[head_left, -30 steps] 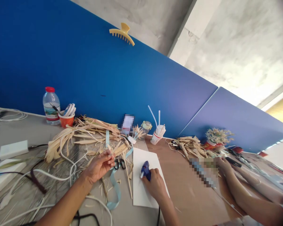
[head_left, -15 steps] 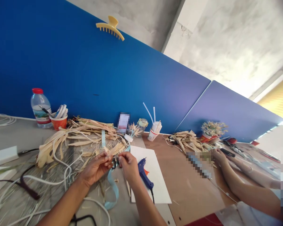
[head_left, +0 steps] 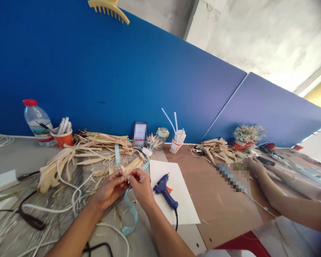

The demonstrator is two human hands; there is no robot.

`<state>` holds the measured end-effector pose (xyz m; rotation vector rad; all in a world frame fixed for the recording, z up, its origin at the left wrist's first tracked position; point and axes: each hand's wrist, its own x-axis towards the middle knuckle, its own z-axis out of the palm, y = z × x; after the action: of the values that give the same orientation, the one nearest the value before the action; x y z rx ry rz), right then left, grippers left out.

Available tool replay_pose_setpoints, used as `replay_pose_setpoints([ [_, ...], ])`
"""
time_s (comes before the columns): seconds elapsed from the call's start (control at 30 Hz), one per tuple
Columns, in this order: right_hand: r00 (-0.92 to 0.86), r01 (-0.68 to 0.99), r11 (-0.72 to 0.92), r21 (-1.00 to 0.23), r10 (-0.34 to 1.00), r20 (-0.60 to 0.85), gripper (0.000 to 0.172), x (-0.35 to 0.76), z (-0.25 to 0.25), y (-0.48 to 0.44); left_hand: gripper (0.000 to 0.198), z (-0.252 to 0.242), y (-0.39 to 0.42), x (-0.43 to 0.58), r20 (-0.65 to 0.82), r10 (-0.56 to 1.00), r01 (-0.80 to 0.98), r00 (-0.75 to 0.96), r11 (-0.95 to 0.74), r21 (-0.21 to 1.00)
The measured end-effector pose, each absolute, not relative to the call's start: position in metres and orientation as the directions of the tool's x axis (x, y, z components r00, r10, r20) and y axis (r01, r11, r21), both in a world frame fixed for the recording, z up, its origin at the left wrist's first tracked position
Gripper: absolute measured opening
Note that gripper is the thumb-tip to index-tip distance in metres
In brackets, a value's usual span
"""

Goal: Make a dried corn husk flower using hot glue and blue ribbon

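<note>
My left hand [head_left: 112, 189] is closed, pinching a small pale piece of dried corn husk [head_left: 123, 169] at its fingertips. Against it, my right hand [head_left: 140, 184] is also closed, thumb and finger pressed on the same piece; the pinched part is mostly hidden by the fingers. Just beyond the hands lies a wider strip of husk [head_left: 135, 164]. A light blue ribbon [head_left: 131, 210] curls on the table below my fingers. Right of my right hand, a blue glue gun [head_left: 166, 192] rests on a white sheet [head_left: 186, 205].
Behind are a husk pile [head_left: 101, 141], a phone [head_left: 140, 134], a lidded jar [head_left: 162, 137], a cup with sticks [head_left: 176, 146], a red cup [head_left: 63, 138] and a bottle [head_left: 39, 123]. White cables [head_left: 50, 207] cross the left. Another person's hand [head_left: 256, 166] works at right.
My right hand has moved left, bringing its fingertips against those of my left hand. Dark loops seen between the hands earlier are now hidden. The view has tilted down slightly.
</note>
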<state>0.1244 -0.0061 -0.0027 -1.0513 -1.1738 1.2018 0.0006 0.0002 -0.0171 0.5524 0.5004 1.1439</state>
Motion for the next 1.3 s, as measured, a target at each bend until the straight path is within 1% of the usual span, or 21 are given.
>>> replay_pose_setpoints([
  [0.2, -0.012, -0.054, 0.121, -0.991, 0.993, 0.122, 0.005, 0.127, -0.01, -0.004, 0.013, -0.016, -0.001, 0.004, -0.089, 0.941, -0.688, 0.327, 0.301, 0.66],
  [0.33, 0.015, 0.011, 0.171, -0.985, 0.985, 0.171, 0.004, 0.128, -0.013, -0.003, 0.013, -0.014, -0.001, 0.006, -0.098, 0.953, -0.677, 0.288, 0.275, 0.683],
  [0.5, 0.014, 0.006, 0.191, -0.982, 0.981, 0.191, 0.004, 0.128, -0.01, -0.004, 0.014, -0.009, -0.004, 0.01, -0.064, 0.974, -0.643, 0.219, 0.193, 0.742],
  [0.6, 0.019, -0.035, 0.189, -0.981, 0.982, 0.188, 0.004, 0.127, -0.009, -0.005, 0.016, -0.008, -0.005, 0.013, -0.024, 0.992, -0.616, 0.123, 0.096, 0.782],
  [0.7, 0.029, -0.109, 0.171, -0.979, 0.985, 0.169, 0.007, 0.124, -0.009, -0.005, 0.016, -0.012, -0.005, 0.015, 0.033, 0.999, -0.541, 0.028, -0.012, 0.841],
  [0.8, 0.034, -0.211, 0.146, -0.967, 0.989, 0.142, 0.011, 0.122, -0.007, -0.005, 0.014, -0.016, -0.005, 0.015, 0.093, 0.996, -0.453, -0.01, -0.087, 0.887],
  [0.9, 0.03, -0.279, 0.133, -0.951, 0.991, 0.13, 0.014, 0.12, -0.003, -0.006, 0.012, -0.014, -0.009, 0.017, 0.15, 0.989, -0.452, -0.015, -0.14, 0.881],
  [1.03, 0.023, -0.332, 0.121, -0.936, 0.992, 0.12, 0.018, 0.12, -0.002, -0.006, 0.012, -0.005, -0.013, 0.02, 0.138, 0.99, -0.53, 0.005, -0.114, 0.84],
  [1.2, -0.011, -0.376, 0.085, -0.923, 0.995, 0.096, 0.023, 0.122, -0.008, -0.003, 0.015, -0.003, -0.012, 0.021, 0.108, 0.993, -0.506, 0.039, -0.074, 0.859],
  [1.3, -0.043, -0.397, 0.068, -0.915, 0.995, 0.093, 0.022, 0.124, -0.01, -0.003, 0.015, -0.003, -0.012, 0.021, 0.099, 0.993, -0.517, 0.068, -0.05, 0.854],
])
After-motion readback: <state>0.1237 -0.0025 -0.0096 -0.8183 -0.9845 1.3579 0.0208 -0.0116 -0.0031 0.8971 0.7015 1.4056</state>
